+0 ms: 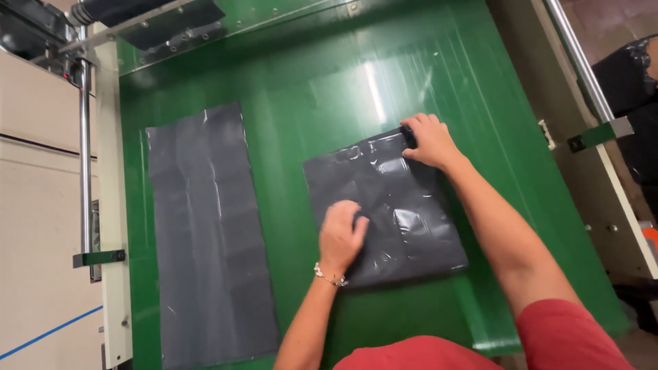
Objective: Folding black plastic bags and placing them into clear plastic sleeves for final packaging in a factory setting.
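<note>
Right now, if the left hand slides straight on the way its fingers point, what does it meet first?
The left hand points up and slightly right across the folded grey bag. It would probably meet only more of that bag first, then the bag's far edge near the right hand.

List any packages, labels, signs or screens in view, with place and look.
Folded dark grey plastic bag: middle of green table, squarish, glossy, under both hands.
Flat dark grey plastic bag: left on the table, long rectangle, spread out.
No labels, signs or screens show.
</note>
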